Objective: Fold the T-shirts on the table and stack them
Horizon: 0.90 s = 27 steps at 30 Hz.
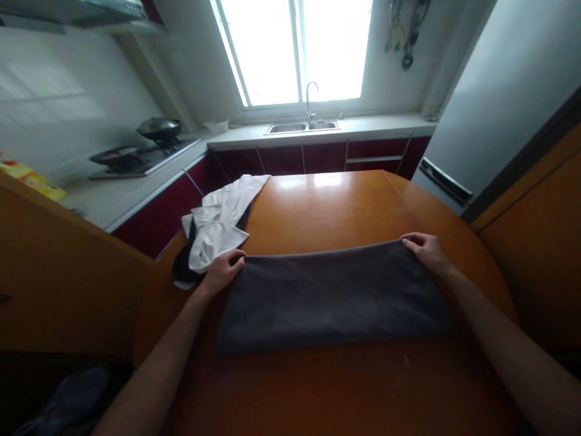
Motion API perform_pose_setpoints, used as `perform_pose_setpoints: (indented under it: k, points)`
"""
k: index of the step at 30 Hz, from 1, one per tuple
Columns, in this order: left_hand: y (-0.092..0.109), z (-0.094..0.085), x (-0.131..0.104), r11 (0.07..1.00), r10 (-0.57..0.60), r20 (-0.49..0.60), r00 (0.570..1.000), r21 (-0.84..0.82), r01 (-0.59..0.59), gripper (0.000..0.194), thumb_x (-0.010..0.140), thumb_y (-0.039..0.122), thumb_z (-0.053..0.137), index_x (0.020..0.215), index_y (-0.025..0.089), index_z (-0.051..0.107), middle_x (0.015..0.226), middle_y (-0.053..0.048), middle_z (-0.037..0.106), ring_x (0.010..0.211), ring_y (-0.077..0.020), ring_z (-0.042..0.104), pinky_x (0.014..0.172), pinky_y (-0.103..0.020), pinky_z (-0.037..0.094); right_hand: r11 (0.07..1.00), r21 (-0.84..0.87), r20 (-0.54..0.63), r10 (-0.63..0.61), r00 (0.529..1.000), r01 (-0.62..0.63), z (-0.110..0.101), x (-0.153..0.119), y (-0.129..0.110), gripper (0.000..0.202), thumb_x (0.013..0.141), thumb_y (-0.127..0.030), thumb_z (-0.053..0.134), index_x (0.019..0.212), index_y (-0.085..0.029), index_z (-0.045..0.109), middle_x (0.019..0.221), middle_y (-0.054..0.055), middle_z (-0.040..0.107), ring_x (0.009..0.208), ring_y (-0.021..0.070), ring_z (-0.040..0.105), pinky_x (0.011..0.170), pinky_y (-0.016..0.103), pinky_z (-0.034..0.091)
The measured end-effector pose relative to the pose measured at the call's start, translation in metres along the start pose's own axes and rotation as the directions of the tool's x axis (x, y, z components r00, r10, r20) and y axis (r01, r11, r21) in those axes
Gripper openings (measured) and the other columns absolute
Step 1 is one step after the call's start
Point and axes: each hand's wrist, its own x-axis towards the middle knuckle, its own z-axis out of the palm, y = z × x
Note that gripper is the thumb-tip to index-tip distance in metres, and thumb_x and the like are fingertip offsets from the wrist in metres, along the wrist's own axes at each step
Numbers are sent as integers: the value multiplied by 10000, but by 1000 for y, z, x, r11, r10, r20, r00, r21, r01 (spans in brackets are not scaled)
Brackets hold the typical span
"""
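A dark grey cloth (336, 300), folded into a wide band, is spread across the wooden table (318, 212). My left hand (223, 269) pinches its far left corner between thumb and fingers. At the far right corner, my right hand (424, 249) grips the cloth the same way. The far edge is stretched nearly straight between both hands, and the near edge hangs down or lies toward me. Just beyond my left hand lies a crumpled white garment (220, 227), with dark cloth (184, 263) under it.
Behind the table runs a counter with a sink (288, 128) below a window. A stove with a wok (158, 128) and a pan (115, 157) is at the left. The fridge (512, 79) stands at the right. Some clothing lies low at the left.
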Motion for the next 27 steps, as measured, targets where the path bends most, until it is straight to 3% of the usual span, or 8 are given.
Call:
perform_pose_setpoints:
  k: [10, 13, 16, 19, 20, 23, 25, 27]
  points:
    - [-4, 6, -1, 999, 24, 7, 1000, 24, -25, 460, 840, 540, 494, 1021, 164, 685, 992, -90, 746, 900, -256, 695, 836, -335, 526, 998, -6, -3, -67, 998, 67, 8, 10, 14, 280, 773, -377, 658, 924, -153, 731, 927, 103, 763, 861, 233, 700, 804, 362, 556]
    - [-5, 4, 1, 999, 1, 41, 999, 36, -3, 467, 832, 557, 505, 998, 159, 686, 984, -105, 743, 922, -268, 699, 852, -339, 526, 992, -106, 50, -62, 997, 67, 10, 14, 16, 263, 796, -356, 622, 918, -142, 717, 926, 111, 748, 861, 232, 691, 835, 369, 552]
    - [7, 1, 1, 991, -15, 16, 1000, 133, 12, 537, 868, 537, 474, 1116, 103, 671, 1064, -166, 721, 990, -310, 685, 911, -399, 519, 932, -341, -18, -140, 990, 125, 12, 10, 8, 352, 846, -374, 575, 1044, -116, 709, 1047, 156, 714, 979, 269, 664, 933, 416, 520]
    - [46, 11, -9, 948, 75, -134, 988, 316, -29, 554, 945, 451, 409, 1310, 76, 591, 1273, -216, 644, 1196, -347, 602, 1050, -472, 442, 824, -524, -72, -297, 952, 218, 23, -9, -15, 445, 915, -382, 491, 1210, -100, 670, 1225, 196, 650, 1176, 319, 577, 1056, 459, 438]
    - [65, 20, -15, 936, 134, -121, 984, 343, -85, 538, 969, 418, 390, 1358, 88, 562, 1332, -207, 617, 1254, -335, 569, 1086, -465, 418, 803, -538, -42, -328, 944, 255, 31, -18, -25, 461, 937, -378, 457, 1252, -104, 653, 1278, 194, 630, 1227, 322, 548, 1084, 457, 414]
    - [129, 62, -32, 895, 306, 70, 949, 318, -312, 534, 1022, 388, 343, 1457, 116, 493, 1501, -169, 509, 1396, -287, 457, 1177, -437, 336, 755, -535, 136, -366, 921, 379, 69, -51, -54, 516, 985, -394, 385, 1399, -142, 565, 1478, 153, 519, 1386, 297, 432, 1166, 447, 324]
    - [164, 95, -40, 876, 320, 176, 931, 319, -361, 588, 1031, 454, 343, 1524, 144, 424, 1601, -139, 381, 1485, -310, 330, 1202, -508, 285, 720, -546, 248, -350, 903, 429, 99, -70, -66, 574, 1005, -410, 357, 1504, -142, 453, 1606, 138, 369, 1492, 287, 288, 1210, 479, 232]
    - [185, 123, -44, 868, 316, 214, 924, 329, -373, 649, 1020, 529, 357, 1567, 178, 361, 1648, -115, 284, 1526, -319, 235, 1218, -566, 219, 694, -566, 330, -304, 894, 445, 122, -83, -71, 611, 1017, -431, 339, 1558, -148, 368, 1661, 127, 252, 1539, 284, 175, 1228, 532, 140]
